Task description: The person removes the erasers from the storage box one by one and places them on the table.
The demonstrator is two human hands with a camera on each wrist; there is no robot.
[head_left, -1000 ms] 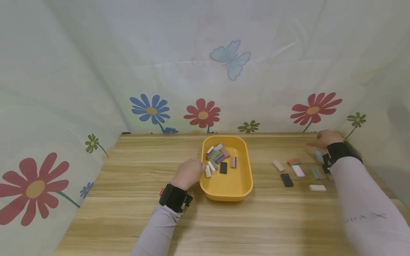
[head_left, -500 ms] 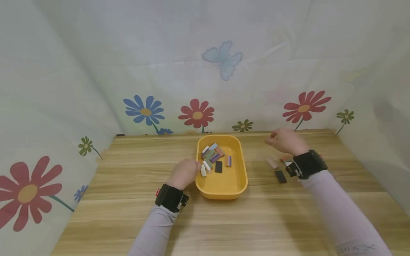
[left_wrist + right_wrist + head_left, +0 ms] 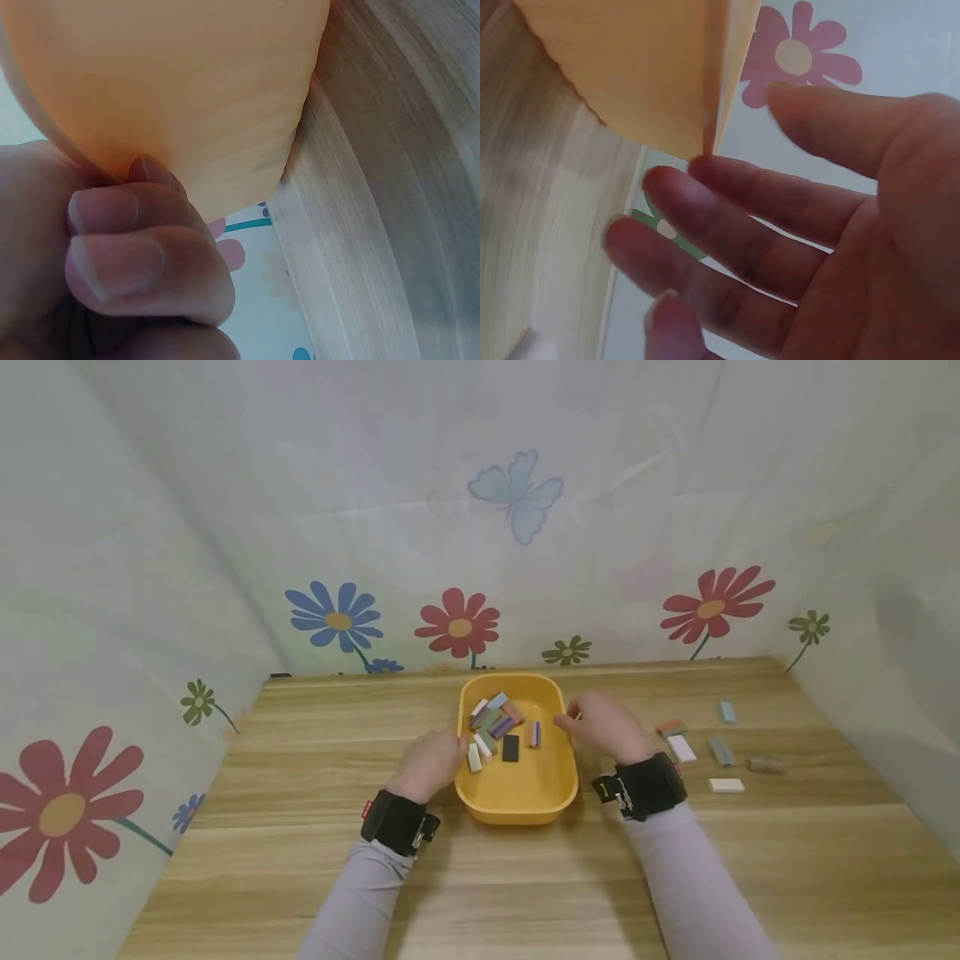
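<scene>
A yellow plastic tray (image 3: pixel 517 814) stands on the wooden table and holds several small oblong blocks in mixed colours, among them a black block (image 3: pixel 511 748). My left hand (image 3: pixel 429 766) grips the tray's left rim, its thumb and fingertips pinching the wall in the left wrist view. At the opposite rim is my right hand (image 3: pixel 609 727), palm towards the tray. Its fingers (image 3: pixel 727 232) are spread and gently bent, the thumb stands apart, and nothing lies between them. One fingertip is at the rim in the right wrist view; whether it touches, I cannot tell.
Right of the tray lie loose blocks: an orange and green one (image 3: pixel 671 727), a white one (image 3: pixel 682 748), a grey one (image 3: pixel 721 751), a light blue one (image 3: pixel 727 712), another white one (image 3: pixel 726 786) and a brownish one (image 3: pixel 765 765). A flowered curtain (image 3: pixel 630 527) closes off the back.
My right hand has come from the far right of the table leftward to the tray's right rim. The left hand has kept its grip on the left rim.
</scene>
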